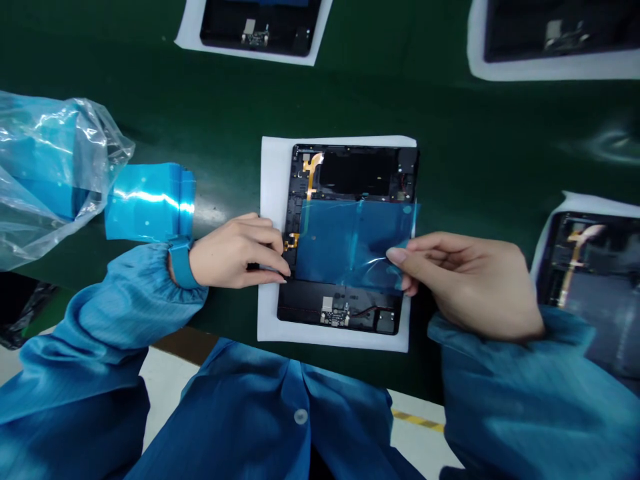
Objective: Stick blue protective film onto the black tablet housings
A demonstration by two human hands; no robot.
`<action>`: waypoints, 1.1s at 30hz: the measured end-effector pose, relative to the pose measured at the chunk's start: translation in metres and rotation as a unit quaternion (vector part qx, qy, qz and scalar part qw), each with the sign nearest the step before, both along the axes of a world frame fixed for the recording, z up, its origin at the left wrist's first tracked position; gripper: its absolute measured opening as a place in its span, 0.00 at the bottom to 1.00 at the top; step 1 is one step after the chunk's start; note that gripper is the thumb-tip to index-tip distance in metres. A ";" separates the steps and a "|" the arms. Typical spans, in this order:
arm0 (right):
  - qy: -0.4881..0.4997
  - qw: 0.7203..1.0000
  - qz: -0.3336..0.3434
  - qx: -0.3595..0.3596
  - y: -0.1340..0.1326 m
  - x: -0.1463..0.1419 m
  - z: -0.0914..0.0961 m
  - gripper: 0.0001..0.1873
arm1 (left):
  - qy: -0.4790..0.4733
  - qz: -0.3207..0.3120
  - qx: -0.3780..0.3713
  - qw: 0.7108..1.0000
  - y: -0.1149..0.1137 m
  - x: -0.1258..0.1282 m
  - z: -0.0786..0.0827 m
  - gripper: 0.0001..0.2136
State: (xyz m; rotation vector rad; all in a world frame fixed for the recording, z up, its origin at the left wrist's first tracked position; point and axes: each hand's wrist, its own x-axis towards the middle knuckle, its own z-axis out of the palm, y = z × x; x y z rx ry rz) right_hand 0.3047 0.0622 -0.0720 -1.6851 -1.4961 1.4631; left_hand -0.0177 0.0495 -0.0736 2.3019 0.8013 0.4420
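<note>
An open black tablet chassis (350,167) lies on a white foam sheet (273,200) on the green belt. A translucent blue film (345,243) covers its middle. My left hand (235,252) rests on the chassis's left edge, fingers pressed together at the film's left border. My right hand (465,280) pinches the film's lower right corner between thumb and fingers, and that corner is lifted slightly. A connector board (335,312) shows at the chassis's bottom.
A stack of blue films (150,201) lies to the left beside a clear plastic bag (45,167) holding more. Other chassis on white sheets sit at top left (260,27), top right (555,33) and right (595,267). The belt's near edge runs below my arms.
</note>
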 end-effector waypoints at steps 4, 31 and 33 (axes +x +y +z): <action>-0.004 1.000 0.007 0.000 0.001 -0.001 0.001 0.16 | 0.001 -0.003 0.003 1.000 0.000 0.000 -0.001 0.07; 0.020 0.997 0.020 0.078 -0.003 -0.003 0.000 0.12 | 0.042 0.073 0.095 0.992 -0.003 0.000 -0.002 0.22; -0.001 0.992 0.025 0.120 -0.006 -0.007 0.001 0.10 | 0.091 0.117 0.107 0.983 -0.003 0.001 -0.004 0.42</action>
